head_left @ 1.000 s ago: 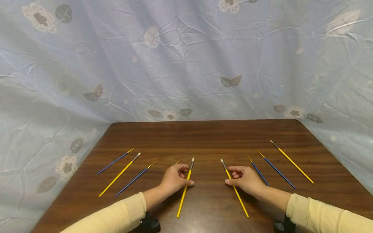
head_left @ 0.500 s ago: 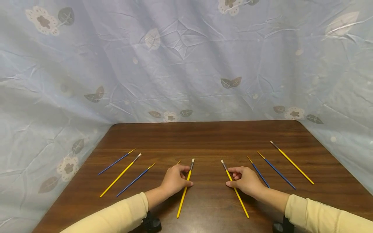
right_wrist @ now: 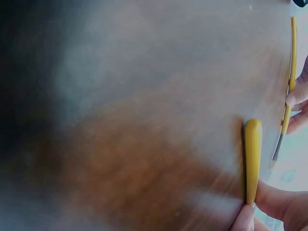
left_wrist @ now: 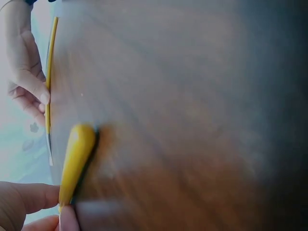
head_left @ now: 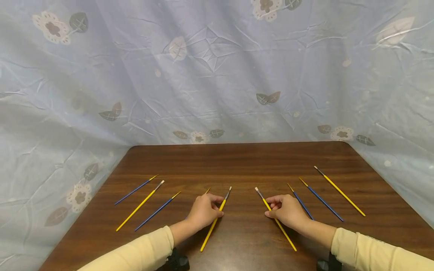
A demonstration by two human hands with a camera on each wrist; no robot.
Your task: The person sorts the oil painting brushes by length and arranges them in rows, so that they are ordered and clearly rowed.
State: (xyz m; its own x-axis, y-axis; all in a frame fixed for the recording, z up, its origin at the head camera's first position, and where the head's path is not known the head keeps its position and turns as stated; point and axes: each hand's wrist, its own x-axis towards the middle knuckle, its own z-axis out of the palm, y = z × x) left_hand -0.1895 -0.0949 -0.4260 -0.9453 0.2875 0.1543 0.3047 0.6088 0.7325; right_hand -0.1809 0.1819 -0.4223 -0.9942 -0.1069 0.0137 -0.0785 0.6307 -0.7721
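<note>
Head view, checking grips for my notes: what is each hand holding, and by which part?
The left hand pinches one yellow paintbrush by its handle, toward the bristle end; the right hand pinches a second yellow paintbrush the same way.

No legible lettering; no readable numbers

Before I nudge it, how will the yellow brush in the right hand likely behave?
The yellow brush in the right hand may roll, its handle looking slim and rounded. It should be stiff, since the handle runs straight. Being so thin, it is probably light.
</note>
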